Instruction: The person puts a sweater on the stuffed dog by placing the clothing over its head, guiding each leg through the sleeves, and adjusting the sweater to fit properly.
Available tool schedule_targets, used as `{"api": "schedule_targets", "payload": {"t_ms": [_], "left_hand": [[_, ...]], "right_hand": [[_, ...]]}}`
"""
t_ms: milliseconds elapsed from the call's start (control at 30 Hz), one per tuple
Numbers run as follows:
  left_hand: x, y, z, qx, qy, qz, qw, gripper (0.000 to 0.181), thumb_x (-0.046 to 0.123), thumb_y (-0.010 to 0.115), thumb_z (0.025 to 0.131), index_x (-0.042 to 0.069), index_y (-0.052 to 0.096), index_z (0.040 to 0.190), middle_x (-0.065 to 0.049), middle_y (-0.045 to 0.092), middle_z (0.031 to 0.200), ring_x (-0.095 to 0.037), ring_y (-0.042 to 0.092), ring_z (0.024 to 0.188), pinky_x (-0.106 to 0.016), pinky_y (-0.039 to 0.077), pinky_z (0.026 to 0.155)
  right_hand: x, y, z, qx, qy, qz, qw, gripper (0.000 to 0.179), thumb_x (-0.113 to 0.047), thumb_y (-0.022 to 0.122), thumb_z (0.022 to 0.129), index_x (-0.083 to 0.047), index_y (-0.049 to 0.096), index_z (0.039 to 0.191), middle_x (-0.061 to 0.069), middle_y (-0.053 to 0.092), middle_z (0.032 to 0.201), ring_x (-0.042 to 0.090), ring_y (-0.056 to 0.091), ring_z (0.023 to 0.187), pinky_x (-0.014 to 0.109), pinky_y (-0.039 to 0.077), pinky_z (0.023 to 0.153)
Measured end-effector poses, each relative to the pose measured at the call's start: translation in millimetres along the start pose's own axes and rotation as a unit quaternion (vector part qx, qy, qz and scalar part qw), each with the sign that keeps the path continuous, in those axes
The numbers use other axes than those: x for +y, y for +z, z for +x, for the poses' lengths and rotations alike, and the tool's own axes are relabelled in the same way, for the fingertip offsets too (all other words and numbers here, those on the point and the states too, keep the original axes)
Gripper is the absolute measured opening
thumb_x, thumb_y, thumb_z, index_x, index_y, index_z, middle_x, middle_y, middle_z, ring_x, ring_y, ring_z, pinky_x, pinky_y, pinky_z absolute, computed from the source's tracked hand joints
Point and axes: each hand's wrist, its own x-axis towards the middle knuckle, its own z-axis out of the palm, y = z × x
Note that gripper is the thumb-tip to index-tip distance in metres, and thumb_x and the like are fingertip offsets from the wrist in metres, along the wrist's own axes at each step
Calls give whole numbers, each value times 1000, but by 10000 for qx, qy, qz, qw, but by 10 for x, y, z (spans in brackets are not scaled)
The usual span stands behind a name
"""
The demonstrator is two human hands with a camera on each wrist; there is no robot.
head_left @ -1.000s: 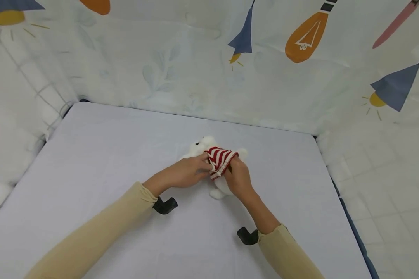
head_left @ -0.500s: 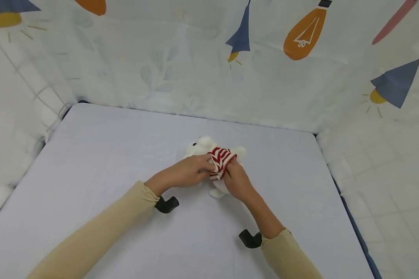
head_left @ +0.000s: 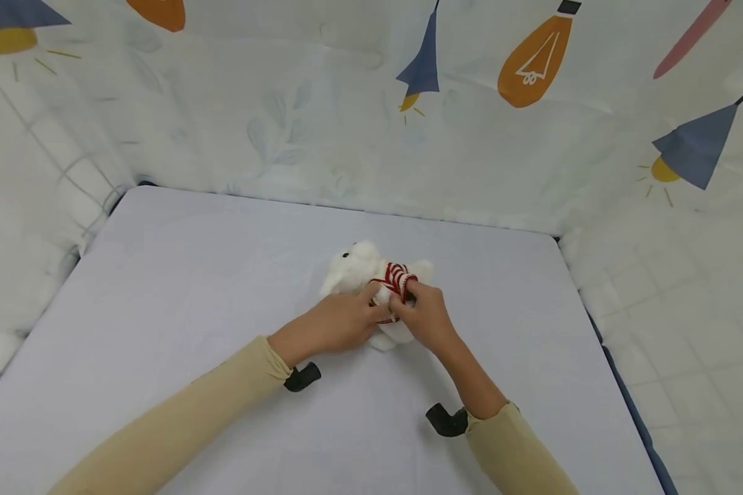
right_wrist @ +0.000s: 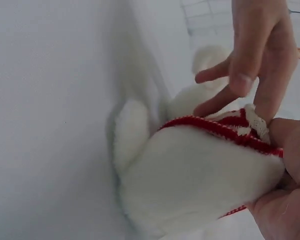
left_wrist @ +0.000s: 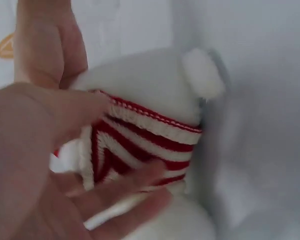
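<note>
A white plush toy lies on the white-covered table, its head with a dark eye toward the back left. Around its body is a red-and-white striped knit sweater. My left hand is at the sweater's left side; in the left wrist view its thumb lies near the hem and its spread fingers reach over the stripes, blurred. On the other side, my right hand grips the sweater's edge between thumb and fingers. The right wrist view shows the toy's furry lower body below the red hem.
A black curved piece sits at the left wrist, and another black piece at the right wrist. The table meets a printed curtain at the back, with pale hangings on both sides.
My left hand has shifted down and back from the toy's neck, showing more of its head. The right hand has turned slightly, gathering the sweater so less of its striped cloth shows.
</note>
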Motion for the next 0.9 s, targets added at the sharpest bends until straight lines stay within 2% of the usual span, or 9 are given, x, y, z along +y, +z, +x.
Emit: {"api": "schedule_targets", "payload": {"t_ms": [133,233,300,367,467,567,733,833,900], "left_hand": [[-116,78,-6,102,-147,-1358,9906,26,29,51,93,26,61,116,1,55,117,-8,58,75,-27,49,69],[-173,137,7,840,-266,-2478,9648,16,22,55,91,21,66,104,5,65,99,-5,60,80,-24,50,73],[-173,146,30,1340,-428,-2796,9498,8,19,61,87,18,64,95,5,67,84,-3,62,75,-22,50,67],[-155,133,72,1685,-747,-2653,9464,12,21,67,82,17,58,89,6,63,72,-2,58,65,-19,48,60],[-136,79,125,1693,-1317,-2240,9507,28,26,74,76,16,52,90,6,59,67,-3,53,60,-18,42,55],[-119,1,175,1273,-1706,-1964,9571,33,25,75,74,15,51,95,4,58,69,-7,49,57,-20,39,52],[-74,-69,252,310,-1700,-1132,9784,50,22,73,75,10,47,116,-1,62,85,-13,52,63,-25,41,53],[-70,-29,284,193,-1546,-786,9847,59,20,69,74,6,42,125,-4,62,88,-14,53,61,-27,41,51],[-94,26,300,263,-1509,-995,9832,54,18,65,72,6,43,120,-4,60,82,-13,49,56,-25,38,48]], "right_hand": [[5,16,11,81,-405,-93,9991,10,-4,56,81,-6,50,73,3,49,63,10,39,53,20,35,46],[-1,24,14,137,-476,-92,9987,7,-2,57,80,-5,51,77,4,52,68,11,42,58,20,38,50],[-1,36,25,205,-489,-127,9985,6,-2,59,79,-4,53,80,5,54,75,12,45,64,22,40,54],[2,53,36,297,-501,-144,9982,8,-3,60,79,-4,55,84,6,55,83,13,47,72,24,43,61],[10,79,38,368,-389,-175,9984,14,-7,61,81,-3,56,93,6,55,94,15,51,82,28,47,69],[-1,91,14,250,-312,-179,9990,27,-13,64,82,-4,55,106,6,53,104,16,53,92,30,48,77],[-26,97,-5,-240,-466,-89,9986,54,-16,70,79,-6,45,126,7,45,116,16,49,100,32,47,83],[-21,103,3,-415,-445,-105,9981,61,-12,69,78,-6,41,131,7,42,122,17,46,107,34,45,90],[-6,113,8,-457,-385,-230,9979,60,-11,68,78,-7,40,131,7,41,123,17,45,111,34,43,94]]}}
